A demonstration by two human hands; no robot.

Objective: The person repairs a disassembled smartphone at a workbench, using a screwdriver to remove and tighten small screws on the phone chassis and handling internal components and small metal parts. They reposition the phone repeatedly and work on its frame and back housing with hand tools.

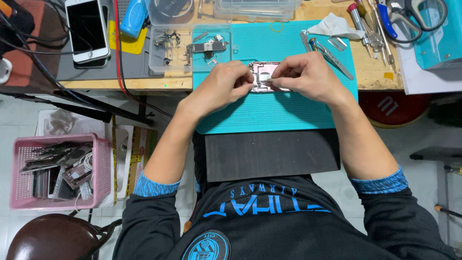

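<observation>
An opened phone housing (263, 72), pinkish with its insides showing, lies on a teal work mat (269, 110). My left hand (226, 84) pinches its left edge with the fingertips. My right hand (308, 74) rests on its right side, fingers curled onto the lower edge; whether a small tool or part is between them is hidden. Both hands cover much of the housing.
A clear plastic tray (168, 53) with small phone parts sits left of the mat, a white phone (87, 29) further left. Tweezers (332, 55), a cloth (334, 25), screwdrivers (370, 24) and scissors (409, 14) lie to the right. A pink basket (103, 168) of scrap parts stands on the floor.
</observation>
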